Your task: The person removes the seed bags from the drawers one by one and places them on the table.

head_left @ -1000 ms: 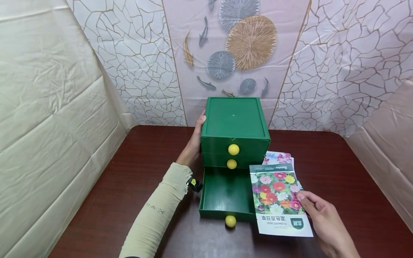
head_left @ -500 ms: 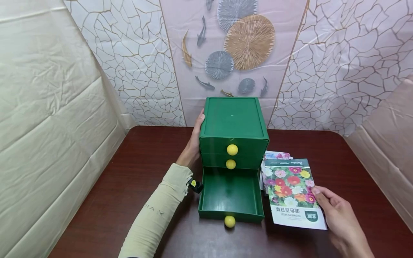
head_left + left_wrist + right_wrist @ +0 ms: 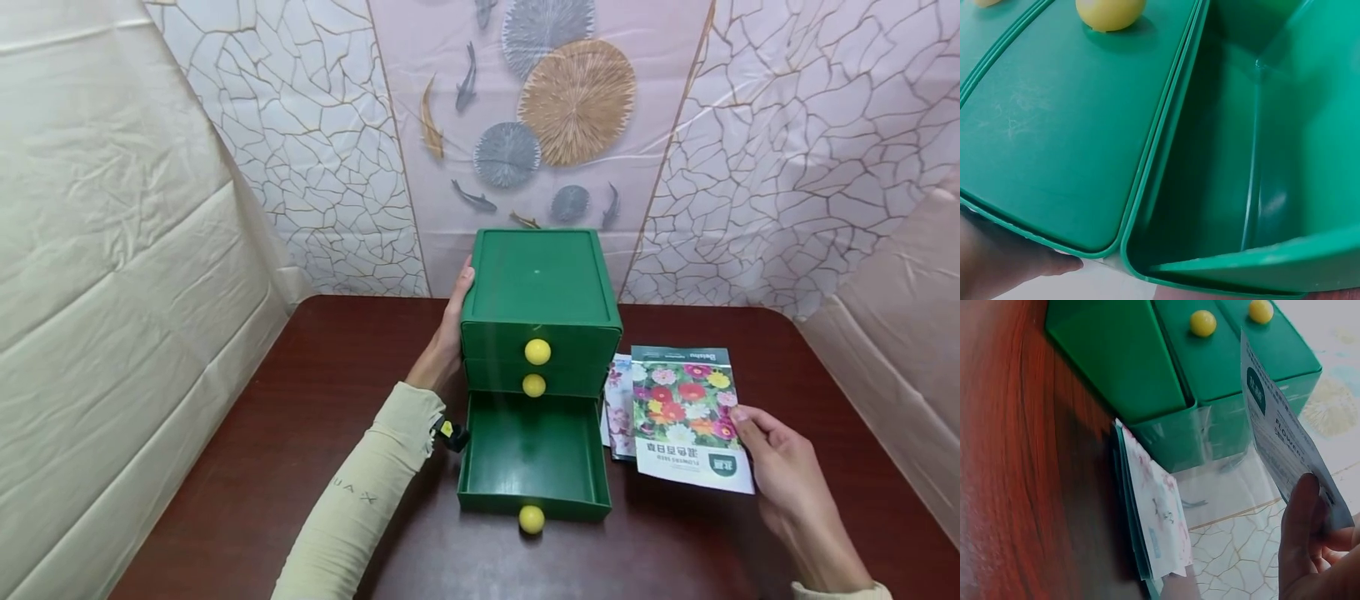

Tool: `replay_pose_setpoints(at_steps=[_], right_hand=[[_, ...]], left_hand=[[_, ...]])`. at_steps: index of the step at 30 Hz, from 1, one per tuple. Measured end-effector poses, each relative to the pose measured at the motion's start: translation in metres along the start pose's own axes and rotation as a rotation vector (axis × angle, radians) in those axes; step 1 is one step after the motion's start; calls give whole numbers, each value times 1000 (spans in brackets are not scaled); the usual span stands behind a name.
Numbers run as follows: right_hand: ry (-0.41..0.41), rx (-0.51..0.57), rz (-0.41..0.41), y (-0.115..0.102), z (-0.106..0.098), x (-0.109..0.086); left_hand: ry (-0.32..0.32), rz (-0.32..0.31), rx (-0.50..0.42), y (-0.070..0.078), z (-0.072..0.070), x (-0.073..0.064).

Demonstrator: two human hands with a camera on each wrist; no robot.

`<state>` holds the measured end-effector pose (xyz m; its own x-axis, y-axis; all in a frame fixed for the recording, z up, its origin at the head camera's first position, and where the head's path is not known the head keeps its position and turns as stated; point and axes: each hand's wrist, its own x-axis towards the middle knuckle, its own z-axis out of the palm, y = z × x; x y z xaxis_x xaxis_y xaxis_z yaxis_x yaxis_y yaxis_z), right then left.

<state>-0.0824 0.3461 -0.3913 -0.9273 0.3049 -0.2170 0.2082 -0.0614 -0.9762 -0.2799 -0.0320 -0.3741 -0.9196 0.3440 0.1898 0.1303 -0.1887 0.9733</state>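
A green drawer cabinet with yellow ball knobs stands on the table. Its bottom drawer is pulled out, and nothing lies in it. My left hand rests along the cabinet's left side, its thumb near the top edge; the other fingers are mostly hidden. To the right of the cabinet my right hand pinches a flower seed packet by its right edge, thumb on the printed face. Below and behind it lies a stack of packets; in the right wrist view this stack sits apart from the held packet.
The dark red-brown table extends to both sides of the cabinet. Patterned cloth hangs behind it, with pale cloth walls left and right. The pulled-out drawer juts toward the front of the table.
My right hand has carried the seed packet rightward, off the drawer's right edge, then back over the loose stack. My left hand stays at the cabinet's side, and the drawer remains out.
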Motion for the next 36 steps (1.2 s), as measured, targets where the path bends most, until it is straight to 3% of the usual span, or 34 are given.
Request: replay_pose_setpoints(at_steps=[16, 29, 36], right_hand=[[14, -165, 81, 8, 10, 43], [33, -319, 114, 19, 19, 67], [40, -505, 82, 23, 23, 74]], left_hand=[[56, -47, -19, -3, 4, 3], [92, -22, -5, -3, 4, 9], [96, -22, 9, -2, 2, 8]])
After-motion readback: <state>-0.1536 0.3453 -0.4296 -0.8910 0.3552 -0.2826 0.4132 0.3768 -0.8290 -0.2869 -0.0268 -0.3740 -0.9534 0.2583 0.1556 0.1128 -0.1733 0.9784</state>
